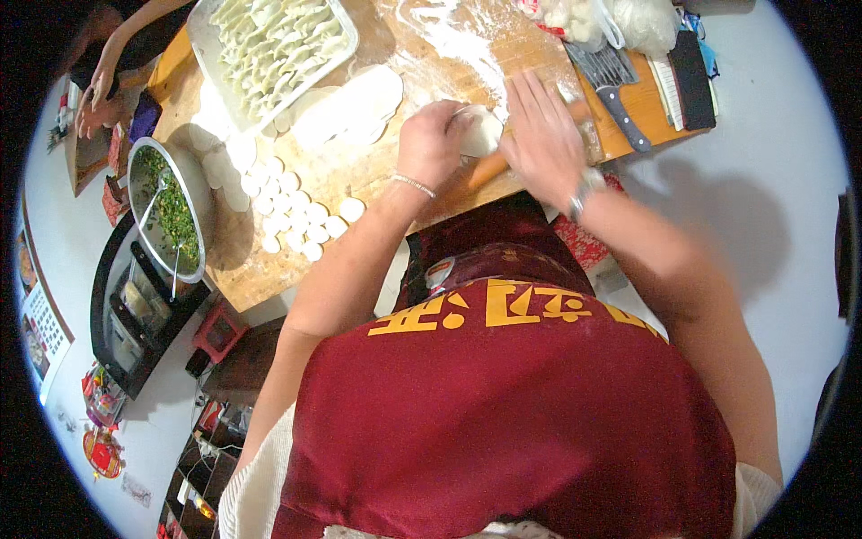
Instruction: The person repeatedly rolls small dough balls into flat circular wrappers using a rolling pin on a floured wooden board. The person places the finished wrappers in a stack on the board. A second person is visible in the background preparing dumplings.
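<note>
My left hand (431, 143) pinches the edge of a thin round dough wrapper (482, 132). A wooden rolling pin (488, 170) lies along the near edge of that wrapper. Stretched out and slightly blurred, my right hand (544, 138) presses its palm over the pin's right part, which is mostly hidden. Beyond my left hand, rolled wrappers (350, 108) overlap in a pile on the floured wooden board (377, 175). Several small flattened dough pieces (296, 212) sit left of my left forearm, with one piece (351, 209) apart from them.
A tray (340, 34) holds rows of dumplings (269, 47). At left stands a metal bowl (202, 232) of green filling (167, 209) with spoons. A cleaver (621, 114) lies right, near plastic bags (640, 27). Another person's hand (97, 101) reaches in at upper left.
</note>
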The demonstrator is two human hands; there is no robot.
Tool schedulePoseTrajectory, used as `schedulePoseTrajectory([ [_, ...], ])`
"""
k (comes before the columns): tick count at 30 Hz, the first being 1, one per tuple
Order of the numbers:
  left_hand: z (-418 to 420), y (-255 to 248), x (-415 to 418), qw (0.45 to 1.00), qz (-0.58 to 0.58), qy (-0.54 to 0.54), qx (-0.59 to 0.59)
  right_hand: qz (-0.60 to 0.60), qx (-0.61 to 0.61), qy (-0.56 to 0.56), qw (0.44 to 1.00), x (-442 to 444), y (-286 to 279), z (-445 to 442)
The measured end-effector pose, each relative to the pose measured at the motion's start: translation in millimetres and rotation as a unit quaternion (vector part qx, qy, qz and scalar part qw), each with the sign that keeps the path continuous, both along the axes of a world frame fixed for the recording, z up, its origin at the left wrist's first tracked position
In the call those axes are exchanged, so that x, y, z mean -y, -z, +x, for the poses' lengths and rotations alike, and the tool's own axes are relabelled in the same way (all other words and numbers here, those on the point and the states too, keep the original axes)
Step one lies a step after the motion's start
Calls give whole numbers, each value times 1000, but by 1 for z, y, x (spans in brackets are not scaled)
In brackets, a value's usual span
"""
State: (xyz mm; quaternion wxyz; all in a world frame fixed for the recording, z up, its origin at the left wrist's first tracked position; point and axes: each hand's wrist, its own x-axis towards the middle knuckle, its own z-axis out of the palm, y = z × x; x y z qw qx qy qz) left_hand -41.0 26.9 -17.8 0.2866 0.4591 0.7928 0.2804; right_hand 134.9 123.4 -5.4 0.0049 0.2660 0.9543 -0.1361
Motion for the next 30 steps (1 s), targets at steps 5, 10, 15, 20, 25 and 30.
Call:
schedulePoseTrajectory([
  [5, 18, -23, 19, 988, -77, -95, 91, 5, -31, 6, 999, -7, 7, -18],
  [10, 4, -9, 7, 999, -13, -47, 18, 1, -135, 65, 989, -21, 13, -77],
  [15, 0, -36, 33, 957, 10, -265, 114, -23, -50, 52, 997, 19, 0, 13],
  [20, -29, -6, 144, 932, -34, -306, -192, -38, -51, 50, 997, 22, -3, 29],
  [25, -30, -9, 192, 922, -56, -128, -362, -41, -98, 9, 994, 12, 4, 27],
  [30, -39, -22, 156, 967, -121, -212, -79, -48, -124, 3, 991, 2, 0, 18],
])
